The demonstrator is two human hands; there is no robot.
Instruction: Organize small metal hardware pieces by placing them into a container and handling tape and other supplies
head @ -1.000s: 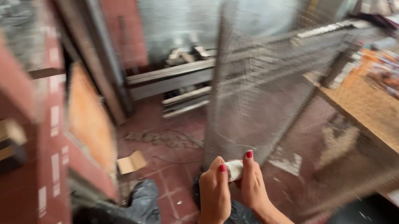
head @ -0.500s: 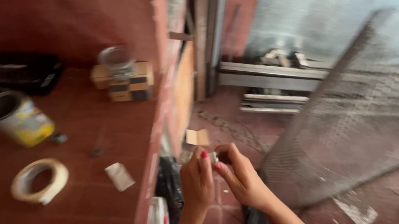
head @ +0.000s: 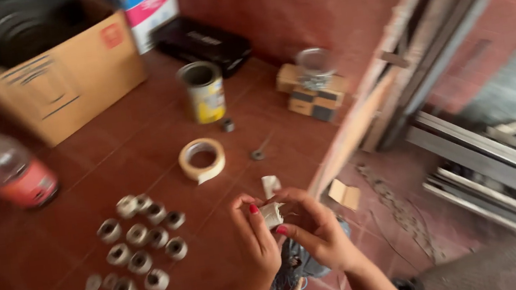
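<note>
My left hand (head: 254, 238) and my right hand (head: 315, 227) meet over the edge of a red tiled counter (head: 139, 154). Together they pinch a small whitish wrapped piece (head: 272, 214) between the fingertips. A roll of beige tape (head: 202, 159) lies on the counter just beyond my hands. To the left of my hands sits a cluster of several small grey metal fittings (head: 140, 237). A small white scrap (head: 270, 184) lies near the counter edge, just above the held piece.
A yellow tin can (head: 203, 92), a cardboard box (head: 59, 75), a black case (head: 201, 43), a glass jar on wooden blocks (head: 314, 78) and a plastic bottle (head: 9, 171) stand on the counter. Metal bars (head: 485, 155) lie on the floor to the right.
The view has swung left and down from the wire mesh and floor to the counter top. My hands stay together on the small whitish piece.
</note>
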